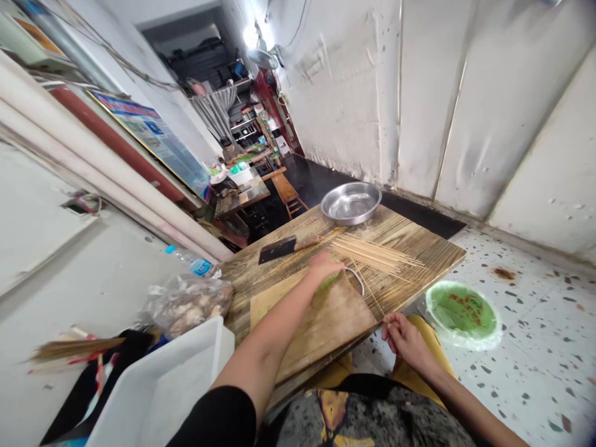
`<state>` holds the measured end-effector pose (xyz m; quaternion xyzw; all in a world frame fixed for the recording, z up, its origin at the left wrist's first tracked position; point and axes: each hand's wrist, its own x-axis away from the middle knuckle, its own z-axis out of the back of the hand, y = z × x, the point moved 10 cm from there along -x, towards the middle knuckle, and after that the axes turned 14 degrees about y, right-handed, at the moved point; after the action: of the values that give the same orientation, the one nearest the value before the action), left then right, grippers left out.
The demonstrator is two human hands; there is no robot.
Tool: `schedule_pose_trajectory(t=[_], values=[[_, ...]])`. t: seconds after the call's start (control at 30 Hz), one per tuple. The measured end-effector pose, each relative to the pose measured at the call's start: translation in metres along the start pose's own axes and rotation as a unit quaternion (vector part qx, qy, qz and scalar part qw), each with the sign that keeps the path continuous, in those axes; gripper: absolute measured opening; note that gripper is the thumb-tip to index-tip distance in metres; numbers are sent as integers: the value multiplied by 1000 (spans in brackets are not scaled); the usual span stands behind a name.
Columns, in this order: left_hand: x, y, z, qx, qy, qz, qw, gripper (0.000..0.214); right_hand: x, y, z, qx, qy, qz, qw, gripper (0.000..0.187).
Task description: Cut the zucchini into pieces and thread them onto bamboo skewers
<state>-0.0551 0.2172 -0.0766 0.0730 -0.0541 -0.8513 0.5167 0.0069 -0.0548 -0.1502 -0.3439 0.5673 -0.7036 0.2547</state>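
My left hand (323,266) reaches forward over the far end of a wooden cutting board (321,326). Its fingers are curled down on a green vegetable piece (329,282). Just beyond it a loose pile of bamboo skewers (375,254) lies on the wooden table (433,254). My right hand (404,338) rests at the table's near edge, fingers pinched together on the end of a single skewer (370,295) that slants up across the board's corner.
A cleaver (282,248) lies left of the skewers and a steel bowl (351,203) sits at the far edge. A plastic bag (189,302), a water bottle (198,267) and a white tub (162,385) stand to the left. On the floor at right is a green-lined bin (462,313).
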Motion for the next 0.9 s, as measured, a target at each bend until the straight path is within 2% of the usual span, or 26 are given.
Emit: schedule_pose_trajectory(t=[0.13,0.37,0.47,0.57,0.63,0.73,0.8,0.9], values=[[-12,-8,2,26,-21,19,999,35,1,0,3,3,5,3,1000,23],[-17,-32,24,134,-16,44,990,29,1,-6,-2,15,-15,21,1000,40],[-6,-51,32,180,-14,56,982,29,5,-16,-12,28,-33,37,998,39],[16,-78,34,195,-19,80,977,35,9,-28,-23,38,-51,53,997,36],[34,-99,36,170,-7,98,980,38,10,-35,-32,45,-69,57,995,35],[55,-126,44,68,40,110,991,38,11,-41,-47,62,-99,68,991,35],[62,-132,47,35,58,92,993,35,10,-42,-55,70,-112,76,988,34],[63,-133,48,89,55,49,993,34,8,-42,-61,79,-114,89,986,29]])
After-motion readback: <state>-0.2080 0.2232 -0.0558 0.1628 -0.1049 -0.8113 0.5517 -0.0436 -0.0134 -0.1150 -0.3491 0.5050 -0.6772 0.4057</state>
